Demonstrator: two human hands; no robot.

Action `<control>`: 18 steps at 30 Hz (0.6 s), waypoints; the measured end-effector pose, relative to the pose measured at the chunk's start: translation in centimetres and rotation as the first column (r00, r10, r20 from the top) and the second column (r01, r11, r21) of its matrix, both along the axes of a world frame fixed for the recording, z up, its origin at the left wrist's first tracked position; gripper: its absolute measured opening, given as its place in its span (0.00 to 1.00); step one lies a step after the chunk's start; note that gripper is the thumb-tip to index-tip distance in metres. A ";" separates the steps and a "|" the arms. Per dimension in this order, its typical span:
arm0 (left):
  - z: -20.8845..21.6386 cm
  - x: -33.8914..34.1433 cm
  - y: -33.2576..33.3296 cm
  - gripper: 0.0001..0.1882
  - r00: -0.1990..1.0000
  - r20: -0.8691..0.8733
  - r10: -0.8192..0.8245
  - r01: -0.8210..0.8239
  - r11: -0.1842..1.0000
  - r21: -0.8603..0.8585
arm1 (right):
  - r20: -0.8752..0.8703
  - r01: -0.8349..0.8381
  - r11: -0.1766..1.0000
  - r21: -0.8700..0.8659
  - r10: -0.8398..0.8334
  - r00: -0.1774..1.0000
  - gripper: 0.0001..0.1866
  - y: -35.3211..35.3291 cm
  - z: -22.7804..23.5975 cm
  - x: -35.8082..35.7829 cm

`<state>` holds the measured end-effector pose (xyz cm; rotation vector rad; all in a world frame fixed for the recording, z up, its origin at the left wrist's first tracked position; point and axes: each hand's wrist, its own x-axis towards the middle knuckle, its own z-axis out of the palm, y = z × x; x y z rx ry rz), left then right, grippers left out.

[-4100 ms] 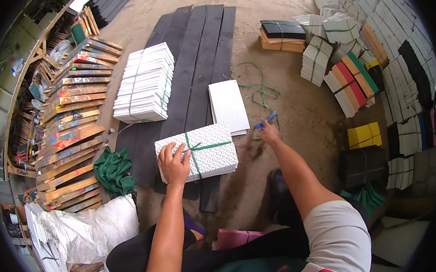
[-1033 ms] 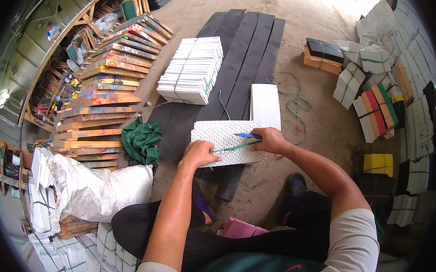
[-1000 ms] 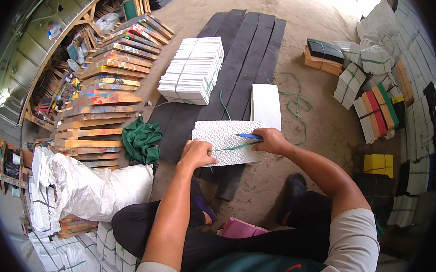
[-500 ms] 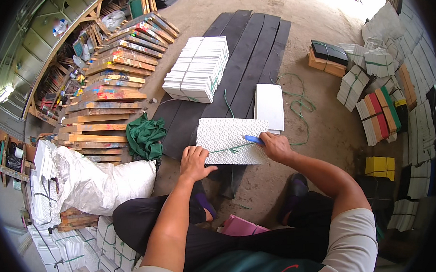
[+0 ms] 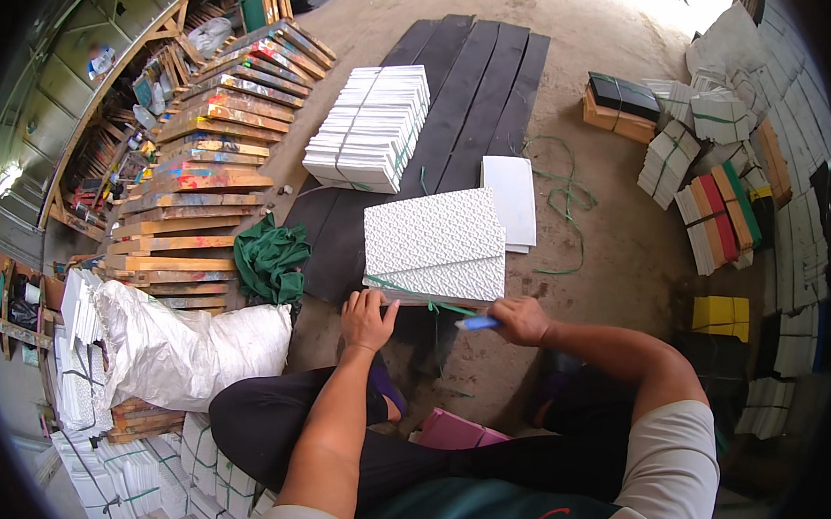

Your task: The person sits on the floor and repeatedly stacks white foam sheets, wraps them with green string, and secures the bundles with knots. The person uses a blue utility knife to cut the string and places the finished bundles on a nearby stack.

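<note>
A stack of white, bumpy-textured sheets (image 5: pixel 433 235) lies on dark boards before me; its top pieces sit askew. Green string (image 5: pixel 451 307) runs along its near edge, with a loose end hanging down. My left hand (image 5: pixel 369 320) is at the near left corner, fingers against the edge and thumb apart. Just off the near right corner, my right hand (image 5: pixel 522 322) is closed around a blue utility knife (image 5: pixel 478 322), which points left close to the string. Whether the right hand also holds the string is hidden.
A tied white bundle (image 5: pixel 368 130) stands on the dark boards (image 5: pixel 482 87) beyond. Smooth white sheets (image 5: pixel 509 203) and loose green string (image 5: pixel 570 195) lie to the right. A green cloth (image 5: pixel 273 259), a white sack (image 5: pixel 195 346) and paint-stained wooden pieces (image 5: pixel 209 181) line the left.
My right hand has drawn the blue utility knife toward me, off the stack's top. The string has shifted to the near edge, the top sheets have slid apart, and my left hand has moved nearer.
</note>
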<state>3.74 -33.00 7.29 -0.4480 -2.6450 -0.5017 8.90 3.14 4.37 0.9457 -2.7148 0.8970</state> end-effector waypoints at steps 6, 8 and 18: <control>-2.3 0.2 2.7 0.21 0.469 0.837 -0.281 -0.832 0.178 0.525 | 0.440 -0.118 0.993 0.014 0.100 0.893 0.15 -3.8 0.5 3.2; -3.0 0.9 3.5 0.20 0.624 0.718 -0.309 -0.760 -0.026 0.649 | 0.493 -0.132 0.990 0.049 0.091 0.865 0.19 -3.9 -1.1 3.5; -15.8 7.0 -4.7 0.30 0.090 0.900 0.426 -0.995 -0.008 0.103 | 0.530 -0.183 0.928 0.324 -0.018 0.848 0.19 2.7 -3.4 0.6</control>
